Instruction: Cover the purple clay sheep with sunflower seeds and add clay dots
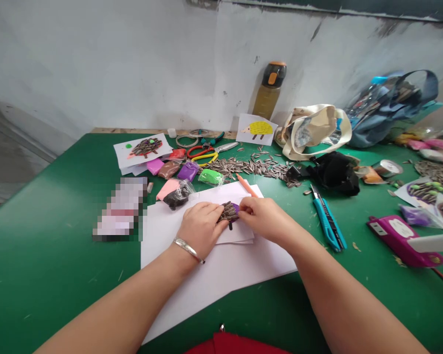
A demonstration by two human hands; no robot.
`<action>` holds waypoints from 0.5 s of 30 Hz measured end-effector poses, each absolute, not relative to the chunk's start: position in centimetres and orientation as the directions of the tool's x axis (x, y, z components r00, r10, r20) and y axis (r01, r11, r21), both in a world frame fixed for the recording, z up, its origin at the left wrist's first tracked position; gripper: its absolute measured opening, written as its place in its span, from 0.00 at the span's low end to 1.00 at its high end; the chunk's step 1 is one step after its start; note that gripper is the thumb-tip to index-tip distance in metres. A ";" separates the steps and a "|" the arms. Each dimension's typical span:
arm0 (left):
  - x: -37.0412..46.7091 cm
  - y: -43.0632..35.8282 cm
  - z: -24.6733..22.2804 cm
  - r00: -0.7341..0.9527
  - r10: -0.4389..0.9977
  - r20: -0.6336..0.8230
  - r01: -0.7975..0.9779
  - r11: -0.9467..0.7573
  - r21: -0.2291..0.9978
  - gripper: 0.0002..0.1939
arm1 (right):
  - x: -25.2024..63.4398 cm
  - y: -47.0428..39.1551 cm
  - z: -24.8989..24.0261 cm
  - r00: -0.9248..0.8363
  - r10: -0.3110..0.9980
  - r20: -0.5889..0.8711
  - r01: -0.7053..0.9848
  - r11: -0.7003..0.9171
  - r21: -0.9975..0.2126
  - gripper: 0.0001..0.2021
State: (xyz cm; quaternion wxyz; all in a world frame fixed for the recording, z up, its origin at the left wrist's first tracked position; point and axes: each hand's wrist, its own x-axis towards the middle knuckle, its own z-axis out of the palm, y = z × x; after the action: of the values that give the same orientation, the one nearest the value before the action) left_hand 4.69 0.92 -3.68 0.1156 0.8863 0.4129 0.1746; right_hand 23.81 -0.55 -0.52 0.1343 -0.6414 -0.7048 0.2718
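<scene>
1. Seed figure (228,212): lies on the card (239,236) between the fingers of both hands, above the white paper (184,290) on the tabletop (59,206).
2. Left hand (201,226): fingers extended and laid flat, tips and thumb at the figure's left side.
3. Right hand (264,216): fingertips drawn together at the purple clay (236,208); whether they grip any of it cannot be told.
4. Surroundings: orange pen (246,186) just beyond the right fingers; loose seeds (266,167) farther beyond; knife (327,221) to their right.
5. Handling (judged): light throughout; seeds stiff, smooth and easily dislodged; clay soft, readily dented; card thin and flexible. Best held by the card's bare margins, supported flat, with only light fingertip pressure upon the clay.
</scene>
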 end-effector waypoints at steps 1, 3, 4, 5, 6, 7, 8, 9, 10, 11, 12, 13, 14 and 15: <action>4.7 0.9 -3.7 0.597 0.772 0.218 0.691 -0.633 0.348 0.12 | 23.9 -0.6 -0.4 -0.139 0.977 -0.163 0.847 0.032 -0.531 0.08; 4.6 0.9 -3.8 0.597 0.771 0.219 0.691 -0.634 0.347 0.11 | 24.0 -0.7 -0.3 -0.157 0.974 -0.160 0.868 0.059 -0.493 0.11; 4.6 0.9 -3.8 0.599 0.770 0.219 0.690 -0.635 0.347 0.11 | 24.0 -0.7 -0.3 -0.173 0.973 -0.155 0.872 0.078 -0.483 0.11; 4.6 1.0 -3.8 0.601 0.768 0.221 0.687 -0.638 0.347 0.11 | 23.9 -0.7 -0.3 -0.188 0.971 -0.150 0.874 0.095 -0.477 0.11; 4.6 1.0 -3.8 0.604 0.765 0.224 0.684 -0.642 0.347 0.11 | 23.8 -0.7 -0.4 -0.198 0.969 -0.149 0.874 0.106 -0.473 0.12; 4.6 1.0 -3.8 0.605 0.763 0.228 0.681 -0.644 0.348 0.11 | 23.7 -0.7 -0.5 -0.201 0.967 -0.153 0.877 0.108 -0.469 0.12; 4.6 1.0 -3.8 0.606 0.761 0.230 0.678 -0.646 0.350 0.11 | 23.6 -0.7 -0.6 -0.199 0.967 -0.161 0.881 0.104 -0.462 0.12; 4.7 1.0 -3.7 0.608 0.760 0.228 0.677 -0.647 0.350 0.11 | 23.5 -0.7 -0.7 -0.194 0.966 -0.170 0.886 0.098 -0.453 0.12; 4.7 1.0 -3.7 0.610 0.760 0.224 0.678 -0.647 0.350 0.10 | 23.4 -0.6 -0.8 -0.187 0.967 -0.175 0.893 0.093 -0.441 0.12; 4.7 1.0 -3.7 0.612 0.761 0.217 0.679 -0.646 0.349 0.10 | 23.3 -0.6 -0.9 -0.181 0.968 -0.174 0.898 0.091 -0.430 0.12; 4.7 1.0 -3.6 0.613 0.762 0.210 0.682 -0.644 0.346 0.10 | 23.2 -0.6 -0.9 -0.178 0.969 -0.170 0.904 0.093 -0.418 0.12; 4.8 1.0 -3.6 0.614 0.763 0.202 0.685 -0.642 0.343 0.10 | 23.1 -0.6 -0.9 -0.177 0.971 -0.163 0.909 0.098 -0.406 0.12; 4.8 1.0 -3.6 0.613 0.765 0.196 0.689 -0.640 0.339 0.10 | 23.0 -0.6 -0.9 -0.178 0.972 -0.156 0.912 0.103 -0.396 0.12; 4.8 1.0 -3.6 0.612 0.767 0.192 0.694 -0.637 0.336 0.10 | 23.0 -0.6 -0.9 -0.182 0.972 -0.149 0.915 0.111 -0.389 0.12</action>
State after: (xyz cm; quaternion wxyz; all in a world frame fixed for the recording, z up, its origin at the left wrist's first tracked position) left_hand 4.79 1.00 -3.57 0.1148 0.8903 0.4103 0.1606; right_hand 22.97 -0.62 -0.93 0.0714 -0.6356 -0.7420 0.2009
